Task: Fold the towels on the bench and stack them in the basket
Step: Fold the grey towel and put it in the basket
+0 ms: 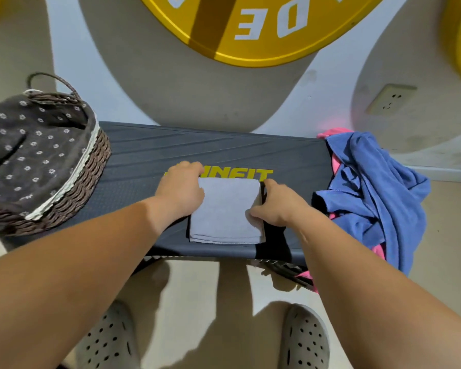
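On bench (pixel 144 161): 1 grey towel (pixel 225 209) | left hand (pixel 180 187), right hand (pixel 280 205) grip it | 1 blue towel (pixel 370 187) | 1 basket (pixel 72 193)

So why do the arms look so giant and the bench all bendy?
Head view: the wide-angle lens stretches the edges, so the forearms look huge and the bench curves; head view also shows dark arm shadows on the floor, while the grey towel in the middle looks sharp.

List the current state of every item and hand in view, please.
grey towel: folded square, flat on bench
blue towel: unfolded, crumpled, draped over bench's right end
pink towel: unfolded, mostly hidden under blue towel
basket: upright, bench's left end
left hand: holds grey towel's left edge
right hand: pinches grey towel's right edge
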